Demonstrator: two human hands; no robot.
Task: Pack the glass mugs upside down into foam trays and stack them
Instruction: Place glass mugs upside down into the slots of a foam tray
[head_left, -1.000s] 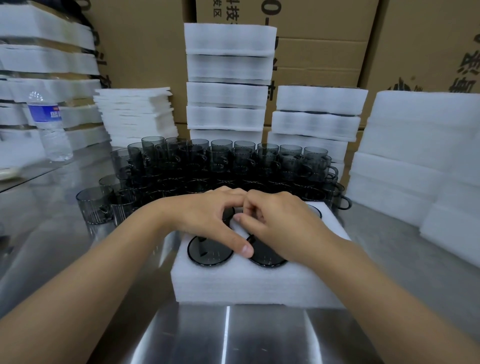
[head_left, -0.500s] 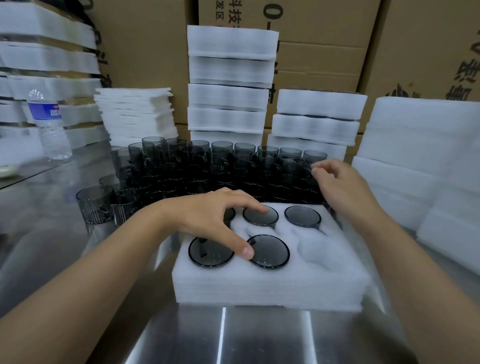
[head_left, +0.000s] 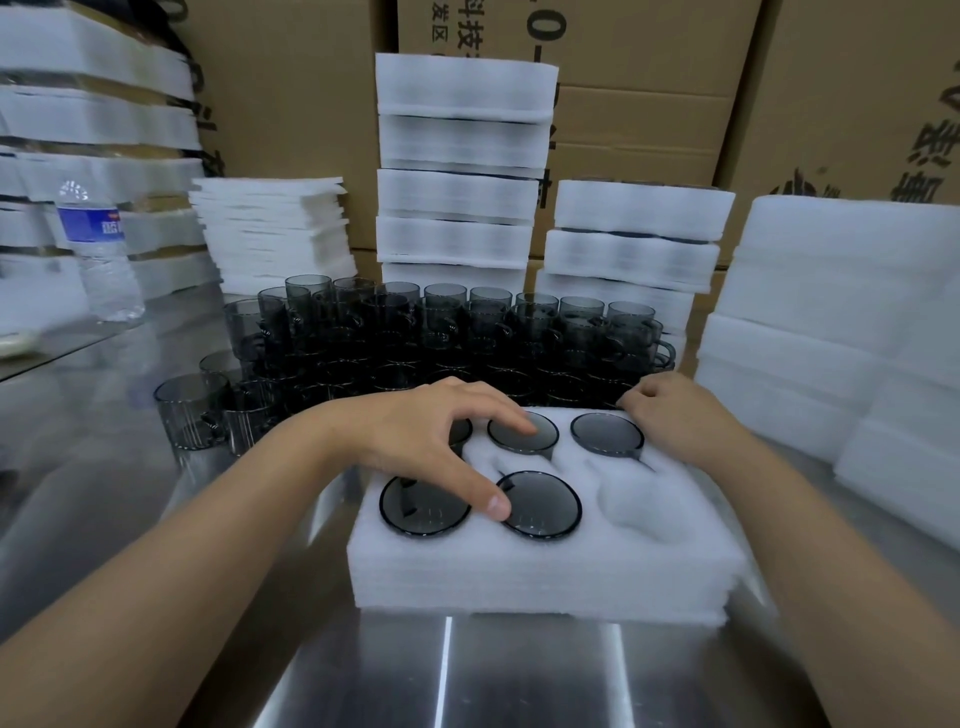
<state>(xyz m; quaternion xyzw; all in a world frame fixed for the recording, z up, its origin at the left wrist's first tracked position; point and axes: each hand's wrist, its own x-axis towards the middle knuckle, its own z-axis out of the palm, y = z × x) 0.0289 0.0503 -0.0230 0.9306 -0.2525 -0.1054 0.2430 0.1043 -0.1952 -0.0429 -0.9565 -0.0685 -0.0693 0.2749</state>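
Left hand (head_left: 431, 441) lies flat, fingers spread on the upturned mugs (head_left: 540, 504) in the foam tray (head_left: 545, 577). Right hand (head_left: 670, 410) curls by the loose mugs (head_left: 467, 332), can't tell if it's gripping. One pocket (head_left: 639, 499) is empty, so I'd flip the next mug and line up its handle.

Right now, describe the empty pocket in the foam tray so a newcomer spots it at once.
On the steel table, find the white foam tray nearest the camera. Its pockets run in two rows; take the pocket at the near row's right end. It alone is bare white foam; the others show round dark mug bases.
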